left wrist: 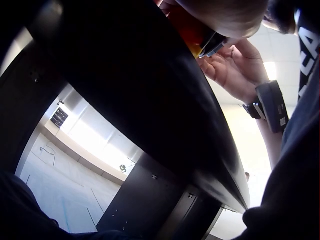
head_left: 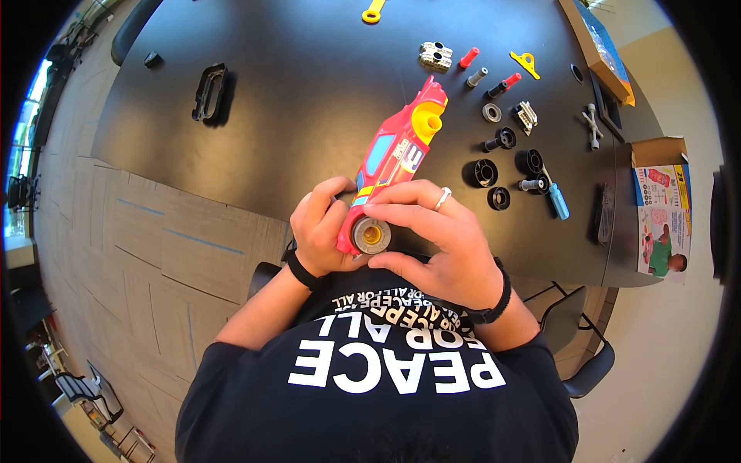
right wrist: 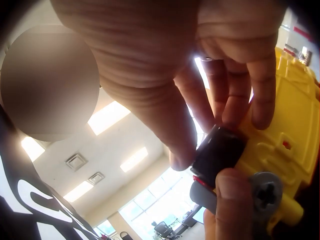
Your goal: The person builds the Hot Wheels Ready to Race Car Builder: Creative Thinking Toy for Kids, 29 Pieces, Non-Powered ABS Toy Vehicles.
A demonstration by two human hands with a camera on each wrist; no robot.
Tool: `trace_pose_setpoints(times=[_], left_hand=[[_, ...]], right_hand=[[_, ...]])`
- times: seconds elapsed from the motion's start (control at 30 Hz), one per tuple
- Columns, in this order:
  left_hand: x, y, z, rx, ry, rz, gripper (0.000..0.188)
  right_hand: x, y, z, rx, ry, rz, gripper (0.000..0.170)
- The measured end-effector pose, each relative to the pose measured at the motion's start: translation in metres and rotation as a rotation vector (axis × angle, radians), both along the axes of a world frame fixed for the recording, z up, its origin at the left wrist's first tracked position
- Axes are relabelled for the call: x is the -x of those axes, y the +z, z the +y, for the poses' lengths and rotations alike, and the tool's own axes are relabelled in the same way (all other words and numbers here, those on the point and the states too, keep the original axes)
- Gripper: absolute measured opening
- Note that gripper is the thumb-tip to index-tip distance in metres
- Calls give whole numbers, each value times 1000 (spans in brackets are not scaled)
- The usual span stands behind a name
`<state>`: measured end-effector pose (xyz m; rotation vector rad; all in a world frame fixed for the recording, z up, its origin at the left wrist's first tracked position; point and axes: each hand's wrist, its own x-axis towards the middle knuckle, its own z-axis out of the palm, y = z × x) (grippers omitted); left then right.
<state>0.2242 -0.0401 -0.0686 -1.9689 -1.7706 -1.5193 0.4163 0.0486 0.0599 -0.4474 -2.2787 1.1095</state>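
Observation:
A red toy race car [head_left: 394,154] with blue windows is held up in front of the chest, tilted, above the table's near edge. My left hand [head_left: 318,229] grips its near end, and the left thumb shows beside the wheel in the right wrist view. A black tyre with a grey hub and yellow centre forms the wheel [head_left: 372,234] on the car's side. My right hand [head_left: 457,245], a ring on one finger, pinches this wheel between thumb and fingertips. The car's yellow underside [right wrist: 287,110] faces the right wrist camera, with a grey cross-slotted screw piece [right wrist: 266,192] near the wheel.
On the dark table [head_left: 293,69], several black wheels [head_left: 484,173], red and grey pegs [head_left: 468,58], a silver engine piece [head_left: 436,56] and a blue-handled screwdriver [head_left: 558,202] lie to the right. A black frame-like part [head_left: 208,92] is at left; a printed box [head_left: 662,201] stands at far right.

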Motion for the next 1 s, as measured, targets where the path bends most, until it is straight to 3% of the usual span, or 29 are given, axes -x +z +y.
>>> trace_pose_setpoints(times=[0.4,0.87,1.0], left_hand=[[1,0,-2,23,-10,-14,67],[1,1,-1,22,8,-9,75],[-1,1,-1,17,1,-9,78]], right_hand=[[0,-11,-5,45,-33,-38,45],[8,-37,-7,329,-59,163,46],[4,-51,-2,308,-21,227,43]])
